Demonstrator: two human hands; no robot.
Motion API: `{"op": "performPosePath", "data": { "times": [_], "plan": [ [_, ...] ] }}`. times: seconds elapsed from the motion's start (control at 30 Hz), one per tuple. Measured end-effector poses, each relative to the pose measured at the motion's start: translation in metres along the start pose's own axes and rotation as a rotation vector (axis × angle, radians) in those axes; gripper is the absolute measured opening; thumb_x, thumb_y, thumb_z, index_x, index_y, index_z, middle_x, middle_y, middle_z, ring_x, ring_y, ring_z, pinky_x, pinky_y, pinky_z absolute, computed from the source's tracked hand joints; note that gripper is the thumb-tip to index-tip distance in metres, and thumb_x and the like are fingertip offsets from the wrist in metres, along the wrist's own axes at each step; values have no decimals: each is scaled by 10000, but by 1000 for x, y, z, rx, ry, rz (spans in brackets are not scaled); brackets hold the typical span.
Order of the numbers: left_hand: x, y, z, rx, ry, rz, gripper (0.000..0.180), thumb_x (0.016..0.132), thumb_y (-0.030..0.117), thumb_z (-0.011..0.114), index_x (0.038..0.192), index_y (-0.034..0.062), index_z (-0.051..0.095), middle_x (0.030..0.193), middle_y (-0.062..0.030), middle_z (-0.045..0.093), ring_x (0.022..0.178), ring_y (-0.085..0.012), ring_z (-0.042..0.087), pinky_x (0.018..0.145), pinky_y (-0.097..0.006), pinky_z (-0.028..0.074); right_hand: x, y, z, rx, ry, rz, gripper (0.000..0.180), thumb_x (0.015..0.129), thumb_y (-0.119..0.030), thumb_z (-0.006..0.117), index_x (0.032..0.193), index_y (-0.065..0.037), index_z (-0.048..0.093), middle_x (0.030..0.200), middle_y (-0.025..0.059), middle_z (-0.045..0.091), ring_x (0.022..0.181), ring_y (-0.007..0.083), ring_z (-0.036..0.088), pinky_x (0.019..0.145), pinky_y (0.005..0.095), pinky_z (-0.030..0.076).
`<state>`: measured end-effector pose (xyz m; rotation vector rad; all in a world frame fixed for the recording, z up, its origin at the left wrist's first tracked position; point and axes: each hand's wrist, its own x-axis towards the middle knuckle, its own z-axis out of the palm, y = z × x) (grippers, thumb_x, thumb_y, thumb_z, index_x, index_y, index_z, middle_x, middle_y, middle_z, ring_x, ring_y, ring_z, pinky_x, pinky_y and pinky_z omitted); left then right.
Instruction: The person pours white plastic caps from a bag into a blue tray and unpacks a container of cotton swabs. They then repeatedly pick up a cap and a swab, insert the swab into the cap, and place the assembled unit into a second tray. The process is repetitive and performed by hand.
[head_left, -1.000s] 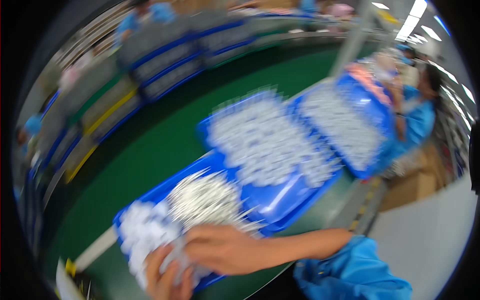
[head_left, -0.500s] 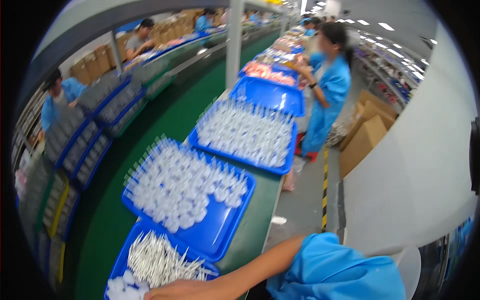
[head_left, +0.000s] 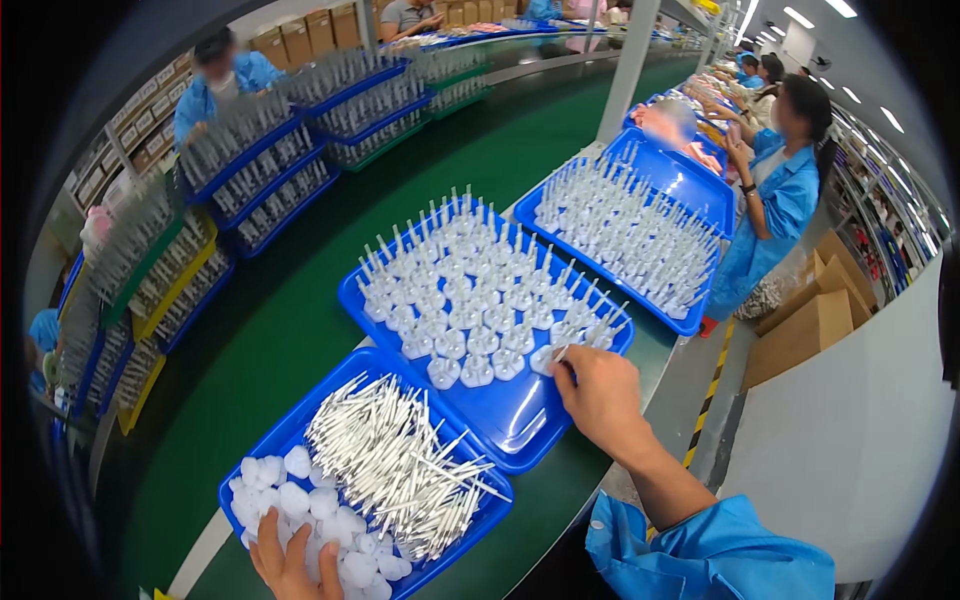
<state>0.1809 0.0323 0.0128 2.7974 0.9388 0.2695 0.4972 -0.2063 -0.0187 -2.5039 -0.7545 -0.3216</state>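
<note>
My right hand [head_left: 603, 392] reaches over the middle blue tray [head_left: 512, 432], its thumb and index finger pinched on a white stemmed base [head_left: 544, 360] at the edge of the rows. Several similar translucent white bases with upright stems [head_left: 482, 341] fill the far part of this tray. My left hand [head_left: 292, 566] is at the near blue tray [head_left: 240, 452], fingers apart and touching loose white rounded pieces [head_left: 292, 498]. Beside these pieces in the near tray lies a heap of thin white sticks [head_left: 385, 440] with darker tips.
Another blue tray of stemmed pieces [head_left: 625, 225] stands farther along the bench. Stacked trays [head_left: 265, 190] line the left side, across a green belt [head_left: 420, 180]. A co-worker in blue [head_left: 785, 200] works at right, near cardboard boxes [head_left: 815, 320]. A pale panel [head_left: 850, 430] stands at my right.
The view has turned, and the trays sit farther right in it. My right hand has moved from the near tray to the middle tray. My left hand has come into view over the white pieces.
</note>
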Motion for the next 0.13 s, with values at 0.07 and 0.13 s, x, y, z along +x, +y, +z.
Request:
{"op": "performPosePath", "data": {
  "times": [0.07, 0.13],
  "plan": [
    [-5, -12, 8, -89, -14, -42, 471, 765, 250, 822, 1110, -26, 661, 1489, -241, 442, 1420, -419, 354, 1169, -624, 159, 2, -4, 6, -40, 24, 46, 169, 854, -167, 684, 767, -43, 609, 727, 168, 662, 668, 375, 656, 588, 488, 498],
    [-3, -9, -5, -96, -45, -30, 478, 784, 270, 807, 1153, 4, 661, 1514, -228, 418, 1389, -440, 396, 1156, -638, 194, 2, -4, 6, -8, -19, 81, 174, 858, -181, 688, 771, -49, 615, 738, 171, 673, 682, 371, 665, 582, 481, 500]
  ]
}}
